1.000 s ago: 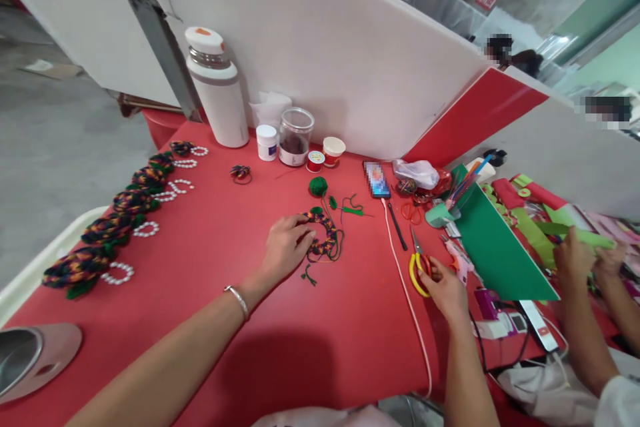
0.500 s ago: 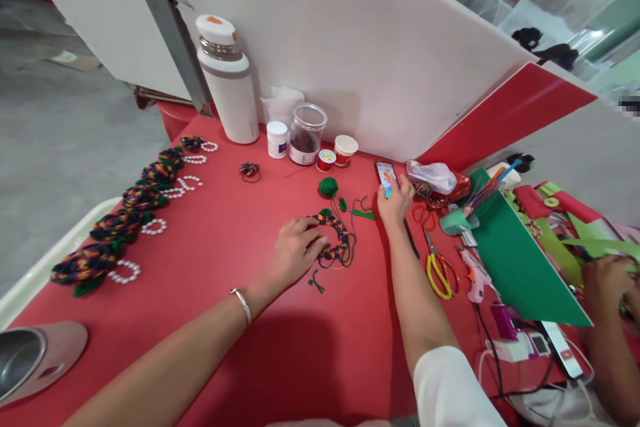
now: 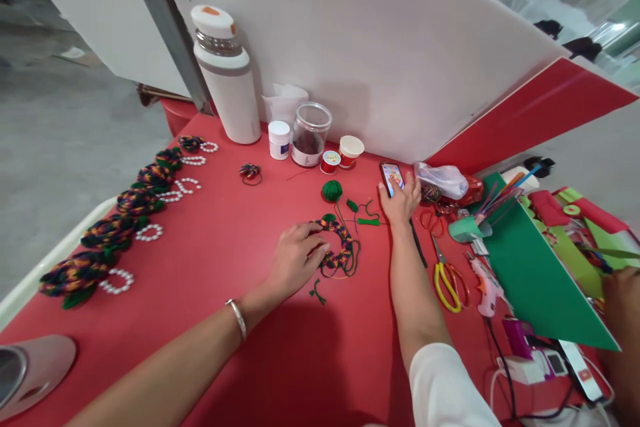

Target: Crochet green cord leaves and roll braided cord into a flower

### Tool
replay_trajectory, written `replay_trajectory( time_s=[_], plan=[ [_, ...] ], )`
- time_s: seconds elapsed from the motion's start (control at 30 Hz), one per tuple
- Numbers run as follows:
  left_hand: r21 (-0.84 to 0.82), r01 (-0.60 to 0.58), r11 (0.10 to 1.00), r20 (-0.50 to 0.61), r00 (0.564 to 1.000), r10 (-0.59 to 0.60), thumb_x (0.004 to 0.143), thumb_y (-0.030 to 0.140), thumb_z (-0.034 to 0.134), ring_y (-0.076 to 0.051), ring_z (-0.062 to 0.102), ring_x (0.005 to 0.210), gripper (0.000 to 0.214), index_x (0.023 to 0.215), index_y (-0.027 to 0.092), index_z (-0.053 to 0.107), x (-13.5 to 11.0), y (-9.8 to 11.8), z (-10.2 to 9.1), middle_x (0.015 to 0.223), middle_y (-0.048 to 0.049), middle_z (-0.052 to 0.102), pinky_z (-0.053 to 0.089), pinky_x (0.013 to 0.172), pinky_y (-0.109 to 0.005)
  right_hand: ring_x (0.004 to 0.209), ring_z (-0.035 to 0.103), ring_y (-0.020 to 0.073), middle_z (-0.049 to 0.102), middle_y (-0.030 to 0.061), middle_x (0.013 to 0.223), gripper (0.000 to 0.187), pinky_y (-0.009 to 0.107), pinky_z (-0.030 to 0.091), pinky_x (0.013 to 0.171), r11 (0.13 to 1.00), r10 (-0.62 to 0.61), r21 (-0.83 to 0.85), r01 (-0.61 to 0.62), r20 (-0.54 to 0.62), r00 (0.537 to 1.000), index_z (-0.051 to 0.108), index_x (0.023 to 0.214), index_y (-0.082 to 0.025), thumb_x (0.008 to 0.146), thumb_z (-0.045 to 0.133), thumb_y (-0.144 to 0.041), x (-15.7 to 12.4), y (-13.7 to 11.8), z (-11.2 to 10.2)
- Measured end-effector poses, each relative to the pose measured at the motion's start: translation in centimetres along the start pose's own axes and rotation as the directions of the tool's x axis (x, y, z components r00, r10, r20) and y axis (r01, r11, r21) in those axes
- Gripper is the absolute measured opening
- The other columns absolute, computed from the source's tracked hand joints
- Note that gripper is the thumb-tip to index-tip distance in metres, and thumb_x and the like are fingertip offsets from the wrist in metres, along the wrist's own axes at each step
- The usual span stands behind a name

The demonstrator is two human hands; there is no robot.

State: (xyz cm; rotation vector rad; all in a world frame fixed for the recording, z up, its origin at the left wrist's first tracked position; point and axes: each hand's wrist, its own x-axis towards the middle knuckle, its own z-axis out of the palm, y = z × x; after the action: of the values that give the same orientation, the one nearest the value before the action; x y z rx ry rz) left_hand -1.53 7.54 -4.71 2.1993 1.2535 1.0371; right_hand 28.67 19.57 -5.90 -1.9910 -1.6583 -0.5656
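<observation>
My left hand (image 3: 296, 259) rests on the red table, its curved fingers and thumb on the left edge of a multicoloured crocheted yarn ring (image 3: 345, 248). Dark green strands trail from the ring's right side. My right hand (image 3: 402, 203) lies with fingers spread over the lower part of a phone (image 3: 392, 173), whose screen is lit. Just beyond the ring sit a green yarn ball (image 3: 332, 191), a small green leaf piece (image 3: 353, 205) and a flat green strip (image 3: 369, 221). Green yarn scraps (image 3: 317, 292) lie below the ring.
Several crocheted pieces (image 3: 113, 231) with pearl loops (image 3: 149, 232) line the left side. A white bottle (image 3: 227, 93), clear jar (image 3: 311, 137) and thread spool (image 3: 330, 161) stand at the back. Yellow-handled scissors (image 3: 447, 287), a glue gun (image 3: 487, 287) and a green divider (image 3: 540, 273) are right; another person's hand (image 3: 623, 297) shows beyond.
My right hand's fingers have spread wider and uncovered more of the phone screen. My left hand stays at the yarn ring. The view has shifted slightly.
</observation>
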Motion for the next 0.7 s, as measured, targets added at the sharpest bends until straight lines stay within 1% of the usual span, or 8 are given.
replay_trajectory(
  time_s=[0.1,0.2,0.27,0.33,0.43,0.53,0.63,0.7],
  plan=[
    [0.002,-0.016,1.0,-0.011,1.0,0.016,0.094,0.024,0.056,-0.026,0.065,0.103,0.021,0.087,0.021,0.075,0.0,0.0,0.1,0.112,-0.009,0.071,0.051,0.087,-0.045,0.141,0.03,0.0398,0.045,0.0174,0.15,0.043,0.06,0.033,0.107,1.0,0.0,0.017,-0.001,0.01,1.0,0.074,0.116,-0.02,0.091,0.059,-0.051,0.2,-0.1,-0.3],
    [-0.024,0.002,1.0,-0.036,0.999,-0.003,0.094,0.024,0.057,-0.026,0.065,0.103,0.02,0.088,0.021,0.076,0.0,0.0,0.1,0.111,-0.009,0.071,0.052,0.088,-0.044,0.14,0.032,0.0387,0.047,0.0184,0.147,0.041,0.059,0.034,0.108,0.998,0.007,0.06,-0.004,-0.055,0.998,0.073,0.118,-0.019,0.09,0.061,-0.047,0.2,-0.2,-0.9],
    [-0.059,0.03,0.998,-0.074,0.997,-0.034,0.093,0.022,0.057,-0.025,0.064,0.103,0.019,0.089,0.02,0.075,-0.1,-0.1,0.0,0.111,-0.0095,0.071,0.053,0.089,-0.043,0.137,0.038,0.0372,0.052,0.0187,0.142,0.038,0.057,0.037,0.107,0.993,0.013,0.118,0.0,-0.113,0.994,0.072,0.118,-0.019,0.091,0.061,-0.044,-0.5,-0.6,-1.6],
    [-0.089,0.049,0.995,-0.116,0.992,-0.059,0.09,0.018,0.057,-0.024,0.064,0.104,0.018,0.089,0.019,0.075,-0.2,-0.4,-0.3,0.112,-0.0098,0.07,0.053,0.091,-0.042,0.128,0.048,0.0346,0.06,0.0181,0.131,0.035,0.054,0.041,0.103,0.977,-0.008,0.211,0.036,-0.133,0.991,0.072,0.116,-0.018,0.093,0.059,-0.041,-1.8,-1.5,-2.5],
    [-0.104,0.035,0.994,-0.131,0.99,-0.049,0.083,0.007,0.053,-0.023,0.062,0.106,0.026,0.092,0.019,0.074,-0.5,-0.9,-1.0,0.115,-0.0095,0.068,0.053,0.092,-0.042,0.11,0.06,0.028,0.071,0.0139,0.113,0.026,0.047,0.047,0.099,0.899,-0.14,0.408,0.159,-0.077,0.987,0.072,0.11,-0.018,0.095,0.059,-0.034,-4.9,-3.7,-4.6],
    [-0.093,-0.02,0.995,-0.094,0.995,0.011,0.077,0.003,0.051,-0.024,0.061,0.109,0.034,0.097,0.02,0.073,-0.8,-1.2,-1.9,0.118,-0.01,0.066,0.053,0.094,-0.043,0.104,0.064,0.0242,0.075,0.0084,0.105,0.018,0.043,0.049,0.096,0.78,-0.3,0.575,0.248,-0.004,0.954,0.073,0.106,-0.022,0.095,0.06,-0.026,-8.0,-6.0,-7.2],
    [-0.052,-0.074,0.996,-0.035,0.997,0.073,0.074,0.007,0.056,-0.028,0.059,0.115,0.035,0.103,0.019,0.071,-1.2,-1.1,-2.6,0.124,-0.0123,0.062,0.051,0.098,-0.047,0.099,0.065,0.0221,0.075,0.0056,0.101,0.016,0.041,0.05,0.094,0.677,-0.397,0.685,0.269,0.033,0.917,0.072,0.104,-0.024,0.093,0.062,-0.02,-10.3,-7.7,-9.9],
    [-0.006,-0.109,0.994,0.023,0.994,0.109,0.076,0.013,0.061,-0.032,0.054,0.122,0.032,0.105,0.019,0.071,-1.5,-0.9,-2.8,0.131,-0.0142,0.059,0.048,0.102,-0.05,0.098,0.064,0.0225,0.074,0.0053,0.1,0.016,0.042,0.051,0.092,0.665,-0.418,0.705,0.248,0.076,0.905,0.072,0.105,-0.024,0.091,0.064,-0.021,-11.5,-8.4,-11.2]
  ],
)
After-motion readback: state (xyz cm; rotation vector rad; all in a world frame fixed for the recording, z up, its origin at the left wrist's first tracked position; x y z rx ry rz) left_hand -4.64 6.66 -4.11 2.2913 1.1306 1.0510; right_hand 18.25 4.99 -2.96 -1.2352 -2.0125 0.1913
